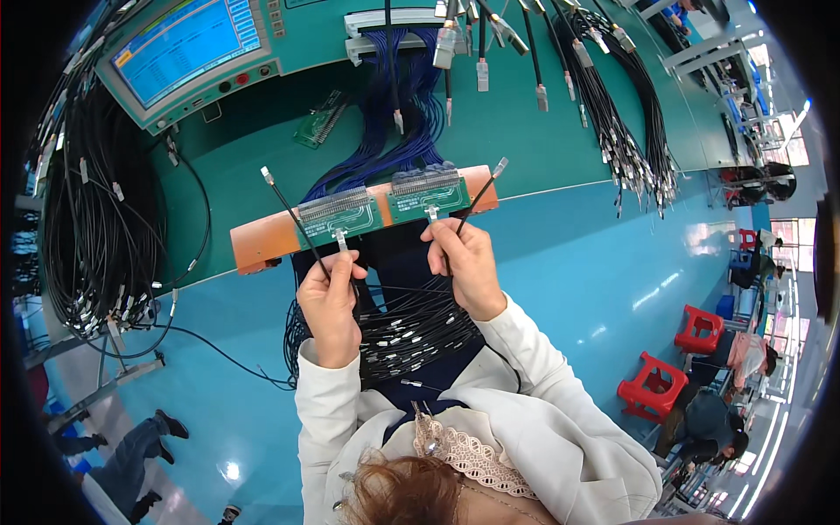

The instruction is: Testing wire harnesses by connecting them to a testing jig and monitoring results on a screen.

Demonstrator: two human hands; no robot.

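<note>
Two green circuit boards, the left board (341, 216) and the right board (426, 198), sit side by side on an orange-brown strip (258, 244) at the bench edge. My left hand (331, 306) pinches a black cable by its silver plug (342, 241), which meets the left board's front edge. My right hand (468, 267) likewise grips a cable plug (433, 213) at the right board's front edge. From each hand another black cable end rises, the left cable end (280, 194) and the right cable end (484, 191). Whether the plugs are fully seated cannot be seen.
More black cables (411, 337) lie across my lap. Blue wires (376, 131) run behind the boards. A tester with a screen (184, 48) stands back left, beside a large cable bundle (101, 201). Cables (612, 114) hang at back right. Red stools (652, 385) and people are farther right.
</note>
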